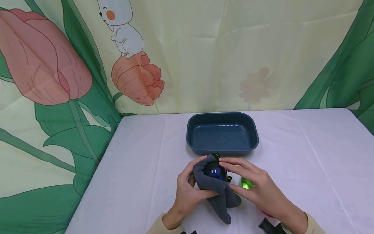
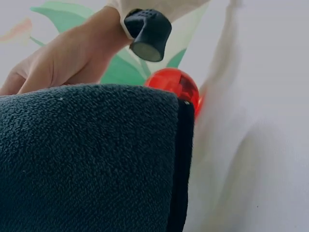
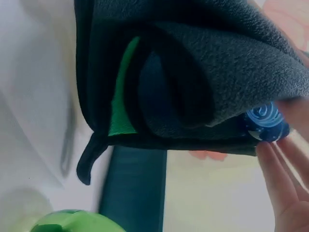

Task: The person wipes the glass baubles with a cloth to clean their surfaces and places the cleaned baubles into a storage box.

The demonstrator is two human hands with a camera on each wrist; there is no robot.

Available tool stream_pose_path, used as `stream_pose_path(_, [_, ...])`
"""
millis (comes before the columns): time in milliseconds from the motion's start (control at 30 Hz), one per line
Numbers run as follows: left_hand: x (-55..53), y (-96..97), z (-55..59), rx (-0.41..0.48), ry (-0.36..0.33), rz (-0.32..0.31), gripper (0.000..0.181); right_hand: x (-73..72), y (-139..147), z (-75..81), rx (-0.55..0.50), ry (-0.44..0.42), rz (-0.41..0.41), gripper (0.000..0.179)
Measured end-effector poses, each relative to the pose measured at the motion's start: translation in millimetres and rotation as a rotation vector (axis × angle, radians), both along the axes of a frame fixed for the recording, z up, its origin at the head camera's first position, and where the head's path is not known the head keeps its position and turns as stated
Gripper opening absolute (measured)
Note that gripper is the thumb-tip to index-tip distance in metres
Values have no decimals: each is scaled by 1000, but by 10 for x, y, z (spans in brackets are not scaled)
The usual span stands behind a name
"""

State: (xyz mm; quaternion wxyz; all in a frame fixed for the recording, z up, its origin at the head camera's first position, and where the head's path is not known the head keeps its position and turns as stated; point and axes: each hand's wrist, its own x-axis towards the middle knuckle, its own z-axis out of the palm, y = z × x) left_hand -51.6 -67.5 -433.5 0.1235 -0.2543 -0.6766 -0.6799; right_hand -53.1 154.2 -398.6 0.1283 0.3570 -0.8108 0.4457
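My left hand (image 1: 188, 187) grips a dark grey fleecy cloth (image 1: 208, 185), which wraps partly round a shiny dark blue ball (image 1: 214, 170). On the ball's other side is my right hand (image 1: 260, 183), its fingertips and thumb pinching the ball. A swirl pattern shows on the ball (image 3: 265, 118) between the fingers in the right wrist view. There, the cloth (image 3: 251, 67) hangs folded, with a dark border, a small loop and a green patch (image 3: 123, 96). In the left wrist view the cloth (image 2: 91, 154) hides the ball.
A dark blue rectangular tray (image 1: 222, 152) stands behind the hands on the white-covered table (image 1: 140, 182). Beside the right hand is a green ball (image 1: 246, 183), partly hidden. A red ball (image 2: 171, 82) shows past the cloth's edge. A printed curtain (image 1: 198, 65) hangs behind.
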Motion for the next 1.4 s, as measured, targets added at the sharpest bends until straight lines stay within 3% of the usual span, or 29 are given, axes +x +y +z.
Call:
stream_pose_path(167, [18,15,3,16,-30,-1,79,-13,0,-14,18,66,20,52])
stream_pose_path(467, [28,30,6,11,-28,-23,84,10,-1,14,11,70,13,49])
stream_pose_path(567, [27,37,-10,9,-22,-30,86,18,0,16,-11,24,13,44])
stream_pose_path(733, [36,45,-14,-8,-23,-23,89,21,-10,12,-106,-109,24,60])
stream_pose_path(867, [26,37,-3,-10,-14,-19,87,20,-19,1,-124,-152,18,60])
stream_pose_path(1200, [-3,-1,3,22,3,-29,83,15,-19,-8,-32,-56,-7,72])
stream_pose_path(1400, [11,10,15,22,-34,-27,82,14,-19,-24,0,14,-6,49])
